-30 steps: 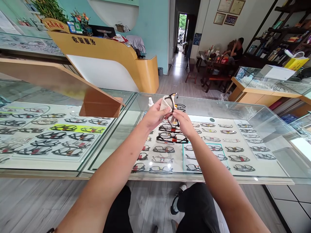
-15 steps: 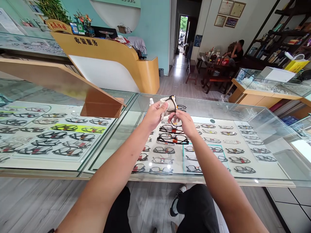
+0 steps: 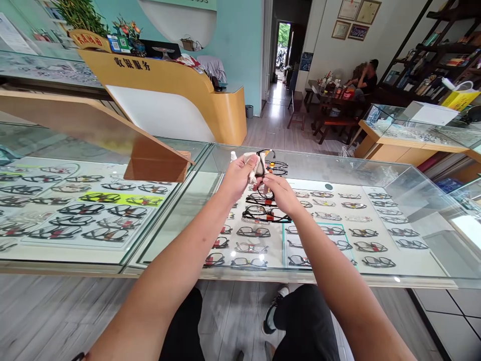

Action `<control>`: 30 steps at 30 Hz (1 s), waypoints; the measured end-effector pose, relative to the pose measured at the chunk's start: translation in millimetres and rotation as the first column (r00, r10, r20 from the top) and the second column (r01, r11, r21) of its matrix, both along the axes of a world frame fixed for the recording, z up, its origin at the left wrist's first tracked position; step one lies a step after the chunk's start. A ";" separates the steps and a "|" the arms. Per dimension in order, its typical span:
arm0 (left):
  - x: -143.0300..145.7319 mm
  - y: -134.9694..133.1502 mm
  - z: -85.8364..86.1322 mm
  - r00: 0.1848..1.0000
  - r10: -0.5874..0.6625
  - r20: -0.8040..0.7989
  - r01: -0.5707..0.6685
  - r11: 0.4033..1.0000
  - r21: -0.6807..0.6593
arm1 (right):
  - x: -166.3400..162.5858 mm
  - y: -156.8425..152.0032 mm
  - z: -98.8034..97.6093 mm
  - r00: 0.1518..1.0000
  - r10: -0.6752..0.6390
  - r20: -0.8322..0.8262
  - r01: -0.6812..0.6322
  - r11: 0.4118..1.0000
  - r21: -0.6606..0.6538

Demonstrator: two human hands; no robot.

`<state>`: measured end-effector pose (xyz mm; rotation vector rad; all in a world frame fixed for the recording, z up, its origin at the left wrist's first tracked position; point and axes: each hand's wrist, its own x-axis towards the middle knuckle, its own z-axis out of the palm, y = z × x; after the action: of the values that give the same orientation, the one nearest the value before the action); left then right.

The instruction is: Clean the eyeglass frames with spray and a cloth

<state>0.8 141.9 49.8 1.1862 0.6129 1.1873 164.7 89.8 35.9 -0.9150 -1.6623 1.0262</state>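
My left hand [image 3: 237, 176] is closed on a pale cleaning cloth [image 3: 251, 161] and presses it against a pair of black-framed glasses [image 3: 264, 166]. My right hand [image 3: 278, 192] pinches the lower part of the same glasses, which stand almost upright between both hands above the glass counter [image 3: 180, 200]. Two more black pairs of glasses [image 3: 267, 213] lie on the counter top just below my hands. A small white spray bottle [image 3: 233, 156] stands behind my left hand.
Under the counter glass lie rows of several displayed frames [image 3: 353, 220]. A wooden ramp-shaped stand [image 3: 112, 135] rests on the left case. A yellow cashier desk [image 3: 169, 95] stands behind. A person [image 3: 366, 75] sits at a dark table far right.
The glasses turned in my hands; the cloth bunched tighter under my left thumb and shifted along the frame. Both hands stayed in nearly the same spot.
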 end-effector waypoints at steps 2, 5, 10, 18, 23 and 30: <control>-3.2 3.3 0.8 0.999 -0.035 -0.006 0.035 0.999 0.006 | 1.2 -0.2 2.8 0.999 -0.001 -0.035 0.000 1.000 -0.024; -6.0 3.6 4.6 0.995 -0.101 -0.010 0.101 0.995 0.012 | 4.0 0.8 6.9 0.995 -0.004 -0.103 -0.002 0.998 -0.056; -1.4 -4.6 6.7 0.990 -0.138 -0.024 0.139 0.988 0.063 | 3.3 3.2 3.6 0.995 0.008 -0.098 -0.012 0.999 -0.045; 0.8 2.1 -0.9 1.000 -0.020 -0.008 0.020 1.000 0.000 | -0.4 1.3 -2.4 1.000 0.001 -0.026 -0.002 1.000 -0.017; -0.9 0.5 3.7 0.993 -0.118 0.022 0.118 0.993 -0.006 | 5.3 5.5 2.0 0.992 -0.012 -0.126 0.004 0.998 -0.067; 3.5 -5.4 -0.8 0.999 -0.019 -0.041 0.021 0.999 0.047 | -1.3 3.6 -1.4 0.996 0.016 -0.083 -0.022 0.998 -0.066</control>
<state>4.3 136.5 49.0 1.2560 0.6049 1.1691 163.4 93.4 34.4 -0.8901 -1.5787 1.1240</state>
